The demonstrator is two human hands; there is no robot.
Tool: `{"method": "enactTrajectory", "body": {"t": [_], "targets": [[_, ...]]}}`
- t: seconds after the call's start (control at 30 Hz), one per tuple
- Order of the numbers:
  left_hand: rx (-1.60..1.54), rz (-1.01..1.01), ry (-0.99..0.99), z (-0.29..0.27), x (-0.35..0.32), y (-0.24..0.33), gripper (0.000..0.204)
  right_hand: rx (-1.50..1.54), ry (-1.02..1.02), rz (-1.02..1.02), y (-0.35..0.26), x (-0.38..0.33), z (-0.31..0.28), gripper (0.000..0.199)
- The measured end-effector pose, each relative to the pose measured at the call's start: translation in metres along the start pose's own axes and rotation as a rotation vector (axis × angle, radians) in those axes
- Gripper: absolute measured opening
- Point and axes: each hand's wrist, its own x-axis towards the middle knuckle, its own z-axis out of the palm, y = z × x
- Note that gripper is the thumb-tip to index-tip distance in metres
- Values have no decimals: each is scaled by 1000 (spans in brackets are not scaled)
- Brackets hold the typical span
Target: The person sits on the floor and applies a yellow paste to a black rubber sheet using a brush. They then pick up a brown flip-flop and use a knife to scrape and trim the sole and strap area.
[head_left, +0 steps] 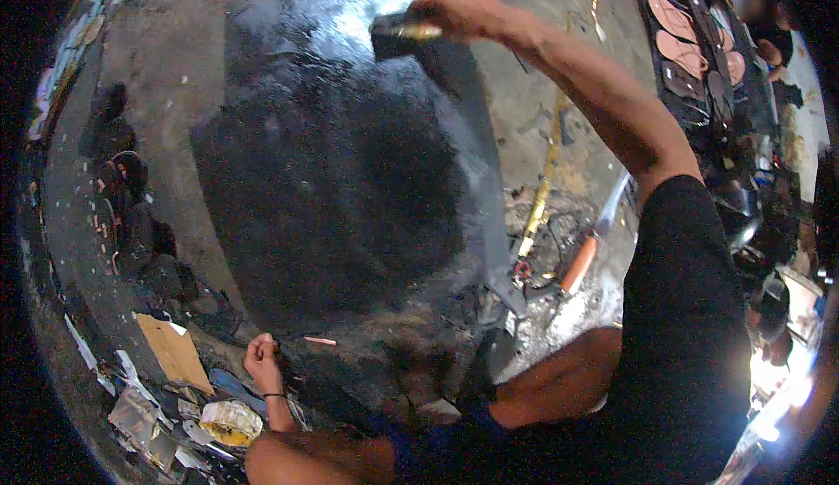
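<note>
At the top, my right hand (463, 11) is wrapped round a wide brush (400, 38), a dark block shape with a yellowish band. The brush is on the upper right part of a large black sheet (323, 197), whose surface shines as if wet near it. My right arm stretches across from the right. My left hand (262, 361) hangs low by the sheet's near left corner, its fingers curled and the tips pressed together. Whether anything small is between them is hidden. A small pinkish strip (321, 341) lies beside it.
To the right lie a knife with an orange handle (579, 265) and a gold strip (546, 179). Several pink sandals (677, 48) stand at the far right, near another person (769, 35). Lower left are a cardboard piece (173, 349), a yellow-stained tub (230, 422) and scraps.
</note>
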Motion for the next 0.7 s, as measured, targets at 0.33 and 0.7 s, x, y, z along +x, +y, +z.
{"method": "enactTrajectory", "body": {"t": [0.33, 0.7], "targets": [[88, 8, -64, 6, 15, 11, 19, 221, 224, 169, -71, -110, 27, 27], [123, 41, -107, 3, 19, 10, 21, 126, 317, 158, -57, -88, 41, 31]]}}
